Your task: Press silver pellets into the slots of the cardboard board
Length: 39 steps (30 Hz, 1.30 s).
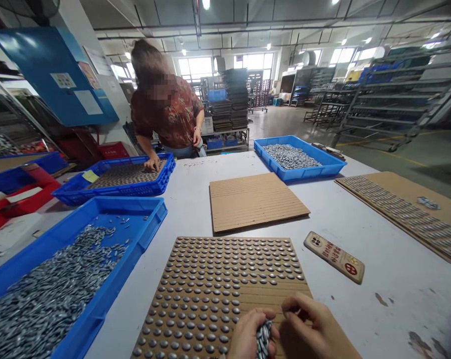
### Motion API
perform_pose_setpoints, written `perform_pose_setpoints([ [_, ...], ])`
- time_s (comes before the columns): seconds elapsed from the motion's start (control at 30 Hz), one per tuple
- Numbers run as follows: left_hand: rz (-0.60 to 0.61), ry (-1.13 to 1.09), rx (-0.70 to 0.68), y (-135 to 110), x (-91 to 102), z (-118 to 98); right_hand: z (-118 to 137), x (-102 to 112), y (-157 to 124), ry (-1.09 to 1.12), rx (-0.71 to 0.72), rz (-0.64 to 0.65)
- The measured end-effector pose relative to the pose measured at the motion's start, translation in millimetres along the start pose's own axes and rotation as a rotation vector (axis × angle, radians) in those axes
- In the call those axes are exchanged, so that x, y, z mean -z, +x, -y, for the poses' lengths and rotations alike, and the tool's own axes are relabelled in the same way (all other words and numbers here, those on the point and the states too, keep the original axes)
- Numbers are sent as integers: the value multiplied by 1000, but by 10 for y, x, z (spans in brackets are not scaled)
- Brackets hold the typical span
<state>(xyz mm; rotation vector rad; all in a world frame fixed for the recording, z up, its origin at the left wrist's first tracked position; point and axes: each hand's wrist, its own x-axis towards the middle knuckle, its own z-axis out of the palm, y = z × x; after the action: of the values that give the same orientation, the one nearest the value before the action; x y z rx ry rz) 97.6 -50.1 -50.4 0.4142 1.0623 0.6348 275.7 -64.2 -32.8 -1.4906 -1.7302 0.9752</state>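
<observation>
My left hand [249, 333] is closed around a bunch of small grey metal pins [264, 338] at the bottom of the view. Right beside it, my right hand [315, 326] pinches its fingers together over the near edge of a slotted cardboard sheet [270, 294]. Rows of round pin heads [210, 284] fill most of that sheet; the strip near my hands is bare. What the right fingers hold is too small to make out.
A blue tray [143, 227] of loose pins sits at my left. An empty slotted cardboard [253, 199] lies ahead, with a phone [333, 257] to its right. Another filled cardboard [408, 214] and blue trays [298, 172] stand further off. A person [165, 112] works at a tray [135, 189] across the table.
</observation>
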Motion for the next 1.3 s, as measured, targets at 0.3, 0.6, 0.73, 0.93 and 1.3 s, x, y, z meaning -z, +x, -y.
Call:
perform_pose_setpoints([
  [0.3,14,-136,48,-253,-135,-46,-415,125,32,91,-120,-162],
  [0.6,41,-124,95,-315,-156,-36,-390,82,250,-199,76,-250],
  [0.73,53,-126,86,-338,-166,-67,-411,65,275,-254,109,-238],
  [0.93,53,-132,102,-342,-178,-79,-428,82,266,-402,166,-224],
  [1.3,58,-140,62,-335,-178,-41,-433,91,286,-523,220,-203],
])
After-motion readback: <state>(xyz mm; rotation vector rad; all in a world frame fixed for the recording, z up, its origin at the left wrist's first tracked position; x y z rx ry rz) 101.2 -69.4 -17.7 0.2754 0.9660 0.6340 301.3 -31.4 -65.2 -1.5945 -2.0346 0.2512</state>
